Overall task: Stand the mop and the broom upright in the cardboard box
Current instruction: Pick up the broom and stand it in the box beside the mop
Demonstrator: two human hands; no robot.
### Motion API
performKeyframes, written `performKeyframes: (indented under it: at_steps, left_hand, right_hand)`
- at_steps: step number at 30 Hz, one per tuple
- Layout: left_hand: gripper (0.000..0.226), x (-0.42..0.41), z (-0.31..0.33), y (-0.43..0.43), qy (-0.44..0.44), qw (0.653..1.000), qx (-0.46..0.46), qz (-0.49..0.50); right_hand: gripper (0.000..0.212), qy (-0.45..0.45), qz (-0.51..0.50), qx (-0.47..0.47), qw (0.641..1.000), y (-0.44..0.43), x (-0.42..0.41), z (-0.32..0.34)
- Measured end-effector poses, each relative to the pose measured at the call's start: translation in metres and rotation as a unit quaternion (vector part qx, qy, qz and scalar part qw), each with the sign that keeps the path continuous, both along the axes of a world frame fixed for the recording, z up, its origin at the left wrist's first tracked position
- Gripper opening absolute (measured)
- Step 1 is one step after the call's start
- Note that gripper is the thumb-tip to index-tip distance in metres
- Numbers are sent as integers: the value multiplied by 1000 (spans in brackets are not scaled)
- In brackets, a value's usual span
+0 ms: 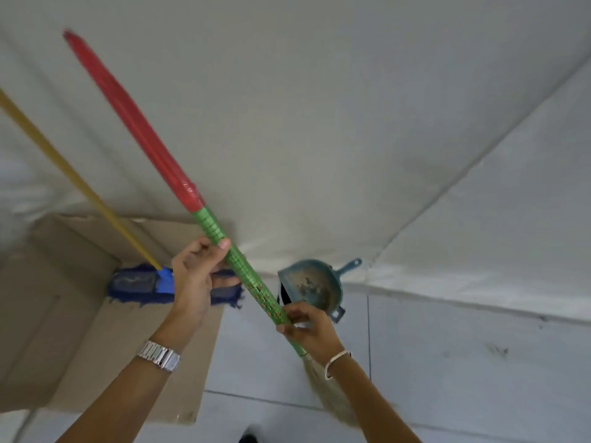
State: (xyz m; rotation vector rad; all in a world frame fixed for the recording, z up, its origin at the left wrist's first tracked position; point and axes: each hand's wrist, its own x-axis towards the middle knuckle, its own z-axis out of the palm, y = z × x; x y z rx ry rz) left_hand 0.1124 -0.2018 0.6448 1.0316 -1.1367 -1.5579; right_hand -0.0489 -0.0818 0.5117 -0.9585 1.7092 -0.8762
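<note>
Two tools are seen: at left, the mop [140, 284] is stood in the cardboard box [57, 314]. The broom [179, 183] is held tilted, gripped by the left hand [195, 276] and pinched lower by the right hand [308, 327]. A dustpan [311, 287] is leaned against the far wall.

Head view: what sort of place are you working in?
Probably a bare indoor corner used for storing cleaning gear: plain white wall, pale tiled floor, a dustpan leaning there beside the cardboard box.

No legible text or labels
</note>
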Motion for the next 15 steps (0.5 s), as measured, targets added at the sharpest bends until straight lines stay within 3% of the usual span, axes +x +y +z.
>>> performKeyframes:
  at_steps: [5, 7, 12, 15]
  left_hand:
    - [30, 54, 93, -40, -12, 995, -94, 16]
    - [14, 76, 124, -60, 1, 993, -118, 22]
    - [6, 130, 188, -110, -6, 985, -169, 31]
    - [8, 161, 211, -146, -13, 983, -182, 36]
  right_hand:
    - [19, 15, 2, -80, 997, -57, 59, 79]
    - [35, 20, 5, -103, 995, -81, 85, 110]
    - [29, -10, 1, -148, 989, -149, 146, 165]
    - [42, -31, -5, -159, 987, -188, 185, 191]
